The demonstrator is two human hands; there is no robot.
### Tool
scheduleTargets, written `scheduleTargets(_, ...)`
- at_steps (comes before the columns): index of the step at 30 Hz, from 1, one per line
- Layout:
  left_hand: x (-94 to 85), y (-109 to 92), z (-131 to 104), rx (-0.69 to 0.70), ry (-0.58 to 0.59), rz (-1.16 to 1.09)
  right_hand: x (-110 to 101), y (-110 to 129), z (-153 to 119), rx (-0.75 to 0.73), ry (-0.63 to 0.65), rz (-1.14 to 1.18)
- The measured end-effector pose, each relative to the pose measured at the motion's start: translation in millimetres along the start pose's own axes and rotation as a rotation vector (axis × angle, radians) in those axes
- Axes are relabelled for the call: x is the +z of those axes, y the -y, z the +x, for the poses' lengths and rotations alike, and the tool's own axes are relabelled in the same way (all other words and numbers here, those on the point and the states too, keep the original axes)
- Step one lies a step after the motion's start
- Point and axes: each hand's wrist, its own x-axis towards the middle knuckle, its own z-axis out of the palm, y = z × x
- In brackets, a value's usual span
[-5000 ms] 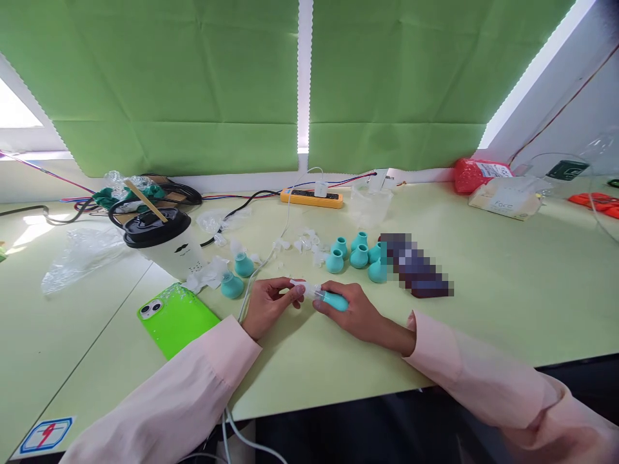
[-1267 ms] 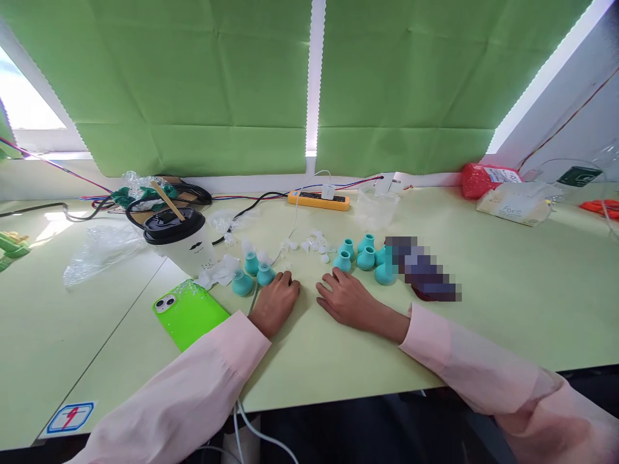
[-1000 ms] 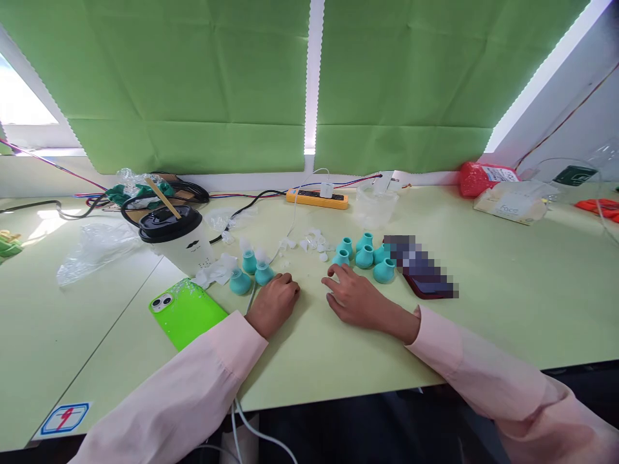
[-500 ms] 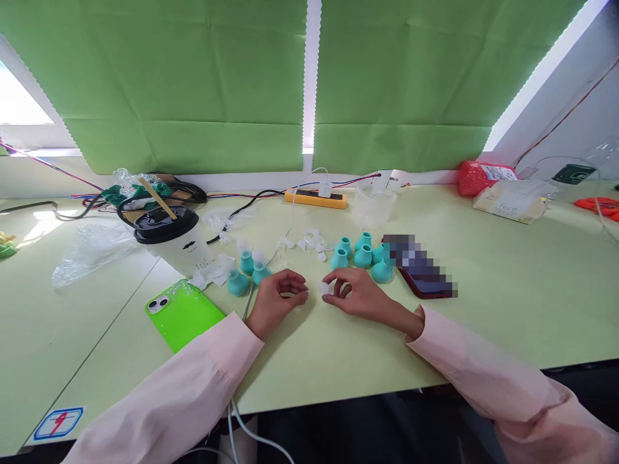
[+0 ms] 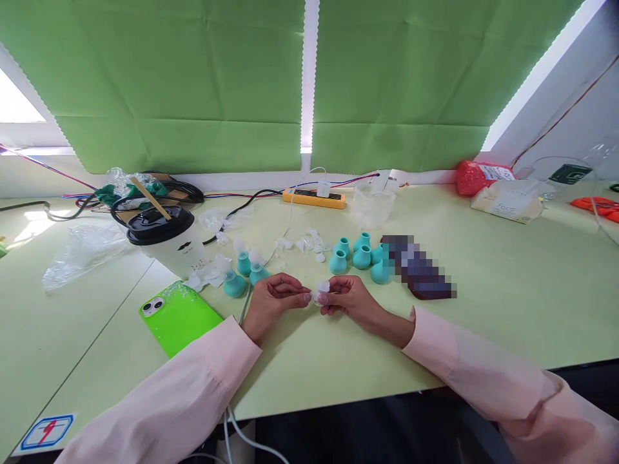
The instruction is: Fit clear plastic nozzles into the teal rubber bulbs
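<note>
Between my hands is a small translucent white plastic piece (image 5: 322, 290), round at the top. My right hand (image 5: 356, 301) pinches it with thumb and fingers. From the other side my left hand (image 5: 273, 304) has thumb and forefinger closed at its edge; the fingertips partly hide the piece. Behind my left hand stand several teal bulb-shaped parts (image 5: 235, 283), with translucent white pieces at their tops. Another group of teal bulbs (image 5: 338, 261) with open necks stands behind my right hand. Loose clear and white plastic pieces (image 5: 312, 242) lie scattered between the two groups.
A green phone (image 5: 181, 317) lies by my left forearm, near a lidded paper cup (image 5: 178, 251) with a straw. At right lies a dark phone (image 5: 425, 270). Farther back are an orange power strip (image 5: 314, 198), a clear plastic tub (image 5: 372, 206) and a tissue pack (image 5: 507, 201).
My hands have come together around the small piece, which was in my right hand alone. My left thumb and forefinger now meet its edge. The view has shifted slightly.
</note>
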Motion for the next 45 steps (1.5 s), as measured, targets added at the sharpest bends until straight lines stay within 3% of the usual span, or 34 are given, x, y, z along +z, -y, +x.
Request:
scheduleTargets(5, 1.8, -0.2, -1.0, 0.051, -0.064, 0.057, 1.2, -2.2, -0.1, -0.039, -0.055, 0.010)
scheduleTargets(12, 5.7, 0.0, -5.0, 0.160, -0.116, 0.155, 2.1, -2.5, -1.2, -0.057, -0.003, -0.041)
scheduleTargets(17, 9.3, 4.0, -12.3, 0.408, -0.177, 0.438, 2.6, -4.0, -0.8, -0.048, -0.010, -0.052)
scheduleTargets(23, 8.1, 5.2, -17.8, 0.765, -0.113, 0.705, 3.3, -3.0, -1.3, -0.040, -0.001, -0.055)
scheduleTargets(30, 10.0, 3.5, -20.4, 0.844, -0.113, 0.857, 3.7, -2.1, -1.9, -0.023, 0.030, -0.079)
scheduleTargets(35, 9.6, 3.9, -20.0, 0.977, -0.070, 0.891, 4.1, -1.2, -3.0, -0.031, 0.046, -0.094)
scheduleTargets(39, 8.9, 4.6, -20.5, 0.952, -0.043, 0.900, 4.8, -0.8, -4.2, -0.014, 0.061, -0.110)
scheduleTargets(45, 11.1, 2.4, -22.8, 0.688, -0.110, 0.716, 5.1, -2.9, -3.5, -0.020, 0.100, -0.104)
